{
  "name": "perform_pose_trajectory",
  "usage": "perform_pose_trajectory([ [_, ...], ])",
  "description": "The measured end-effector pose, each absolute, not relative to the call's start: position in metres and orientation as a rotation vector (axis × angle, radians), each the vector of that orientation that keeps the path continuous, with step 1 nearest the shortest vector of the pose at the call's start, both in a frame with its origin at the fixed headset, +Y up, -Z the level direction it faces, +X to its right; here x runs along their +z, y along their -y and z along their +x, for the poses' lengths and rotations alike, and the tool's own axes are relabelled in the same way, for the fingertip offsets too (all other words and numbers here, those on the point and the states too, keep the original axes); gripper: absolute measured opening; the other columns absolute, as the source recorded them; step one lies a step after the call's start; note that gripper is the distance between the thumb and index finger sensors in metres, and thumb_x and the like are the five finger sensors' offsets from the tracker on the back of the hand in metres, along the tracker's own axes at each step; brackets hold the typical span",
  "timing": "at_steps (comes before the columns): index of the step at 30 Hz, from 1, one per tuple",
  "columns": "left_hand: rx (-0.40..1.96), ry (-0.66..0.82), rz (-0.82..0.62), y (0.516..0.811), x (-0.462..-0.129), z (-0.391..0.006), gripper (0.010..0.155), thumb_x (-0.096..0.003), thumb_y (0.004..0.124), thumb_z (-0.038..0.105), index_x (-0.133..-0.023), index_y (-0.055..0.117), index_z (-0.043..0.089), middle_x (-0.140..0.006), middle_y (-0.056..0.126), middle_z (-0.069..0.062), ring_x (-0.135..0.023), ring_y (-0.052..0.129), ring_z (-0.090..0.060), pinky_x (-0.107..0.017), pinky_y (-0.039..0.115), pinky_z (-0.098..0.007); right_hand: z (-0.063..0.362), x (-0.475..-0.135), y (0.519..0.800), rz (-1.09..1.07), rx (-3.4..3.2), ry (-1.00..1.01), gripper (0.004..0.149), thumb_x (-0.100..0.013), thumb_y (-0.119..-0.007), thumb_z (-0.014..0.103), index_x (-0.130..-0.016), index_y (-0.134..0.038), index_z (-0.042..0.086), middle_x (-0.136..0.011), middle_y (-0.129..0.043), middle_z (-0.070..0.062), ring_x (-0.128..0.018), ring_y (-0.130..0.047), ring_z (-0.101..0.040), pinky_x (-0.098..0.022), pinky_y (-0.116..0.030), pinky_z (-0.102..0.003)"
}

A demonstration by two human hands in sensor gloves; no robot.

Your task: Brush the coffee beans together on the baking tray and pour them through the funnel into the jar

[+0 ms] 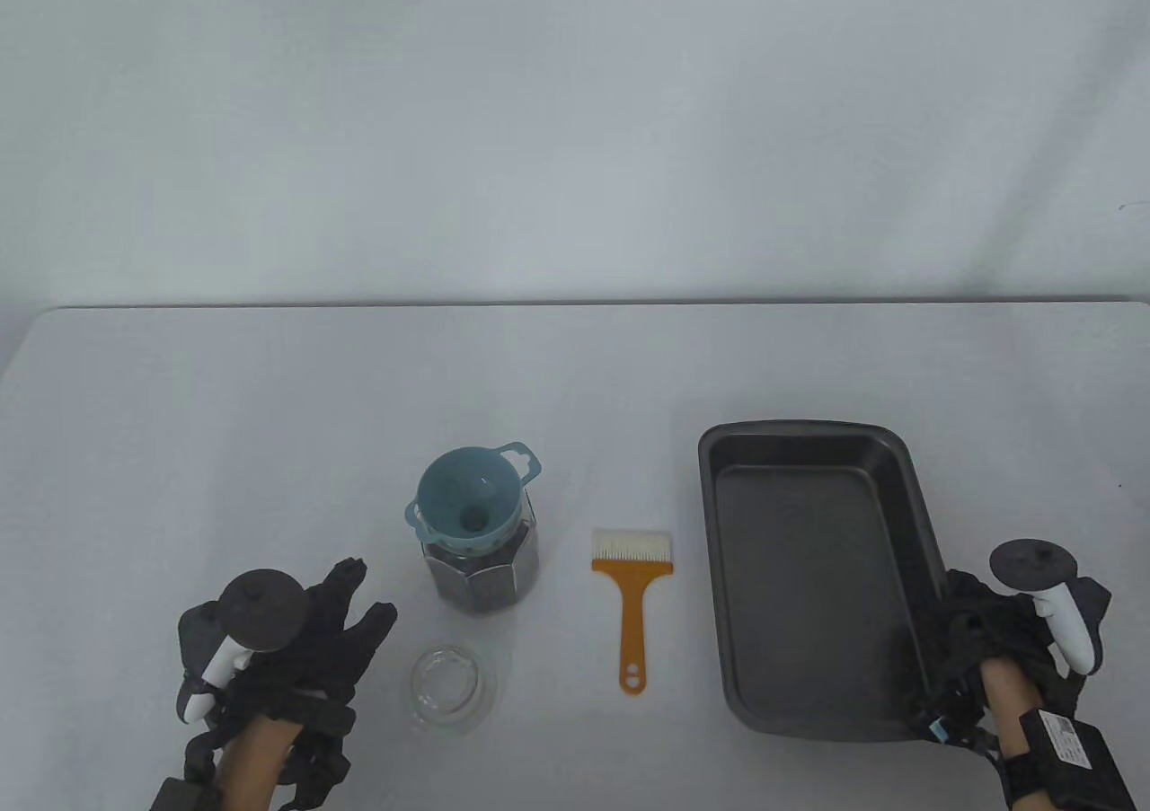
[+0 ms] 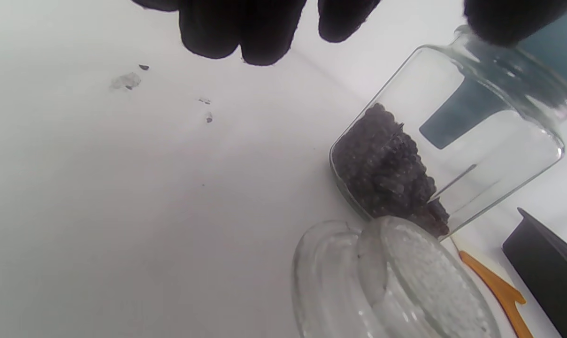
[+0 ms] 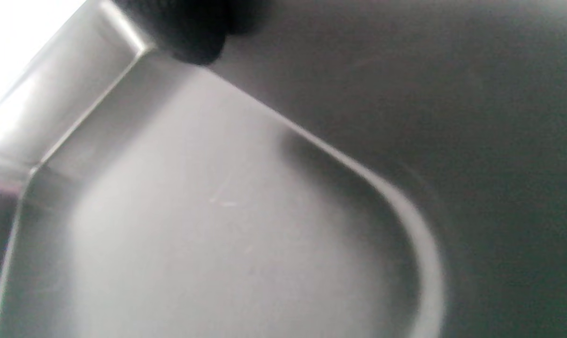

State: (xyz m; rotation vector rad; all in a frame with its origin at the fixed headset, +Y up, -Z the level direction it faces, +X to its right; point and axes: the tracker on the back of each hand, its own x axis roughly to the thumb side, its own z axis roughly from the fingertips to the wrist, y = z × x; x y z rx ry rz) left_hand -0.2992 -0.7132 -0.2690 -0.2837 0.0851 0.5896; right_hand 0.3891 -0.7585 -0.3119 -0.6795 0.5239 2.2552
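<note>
The dark baking tray [image 1: 809, 577] lies flat at the right with no beans showing in it. My right hand [image 1: 975, 622] grips its right rim near the front; in the right wrist view a fingertip [image 3: 189, 33] lies on the rim above the tray's bare inside [image 3: 218, 225]. The glass jar [image 1: 485, 568] holds coffee beans [image 2: 386, 173], and the blue funnel [image 1: 472, 501] sits in its mouth. The orange brush [image 1: 631, 604] lies on the table between jar and tray. My left hand [image 1: 364, 595] hovers left of the jar, fingers [image 2: 246, 28] straight, holding nothing.
The jar's glass lid [image 1: 454, 687] lies in front of the jar, close to my left hand. A few small crumbs [image 2: 128, 80] dot the white table left of the jar. The table's far edge [image 1: 575, 306] meets a plain backdrop.
</note>
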Motion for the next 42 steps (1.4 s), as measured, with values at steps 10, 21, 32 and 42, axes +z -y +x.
perform_pose_trajectory([
  [10, 0.601, -0.080, -0.019, 0.669, -0.277, -0.279, 0.085, -0.0458, 0.060, 0.078, -0.114, 0.046, 0.029, -0.110, 0.066, -0.012, -0.102, 0.075, -0.037, -0.078, 0.055, -0.062, 0.402, -0.305, 0.743, -0.629, 2.205, -0.377, 0.056, -0.054, -0.077, 0.038, -0.102, -0.052, 0.026, -0.099, -0.072, -0.014, -0.082, -0.085, -0.034, -0.058, -0.076, -0.050],
  [21, 0.434, -0.133, 0.078, 0.635, -0.319, -0.232, 0.092, -0.0435, 0.068, 0.080, -0.114, 0.043, 0.027, -0.110, 0.066, -0.008, -0.094, 0.083, -0.029, -0.073, 0.066, -0.057, 0.394, -0.307, 0.738, -0.607, 2.267, -0.310, 0.056, -0.051, -0.078, 0.038, -0.101, -0.053, 0.027, -0.098, -0.074, -0.011, -0.081, -0.087, -0.031, -0.057, -0.077, -0.049],
  [32, 0.357, -0.241, 0.043, 0.644, -0.344, -0.220, 0.062, -0.0466, 0.079, 0.064, -0.097, 0.071, 0.028, -0.079, 0.091, 0.004, -0.055, 0.101, -0.006, -0.053, 0.084, -0.041, 0.395, -0.306, 0.737, -0.614, 2.254, -0.295, 0.056, -0.051, -0.078, 0.038, -0.101, -0.054, 0.026, -0.097, -0.075, -0.011, -0.080, -0.088, -0.031, -0.057, -0.077, -0.049],
  [42, 0.421, -0.247, 0.177, 0.641, -0.338, -0.221, 0.046, -0.0494, 0.078, 0.053, -0.087, 0.077, 0.028, -0.063, 0.095, 0.007, -0.038, 0.100, 0.002, -0.044, 0.088, -0.034, 0.397, -0.305, 0.737, -0.619, 2.240, -0.281, 0.057, -0.051, -0.077, 0.038, -0.101, -0.054, 0.025, -0.097, -0.075, -0.011, -0.079, -0.088, -0.030, -0.056, -0.077, -0.049],
])
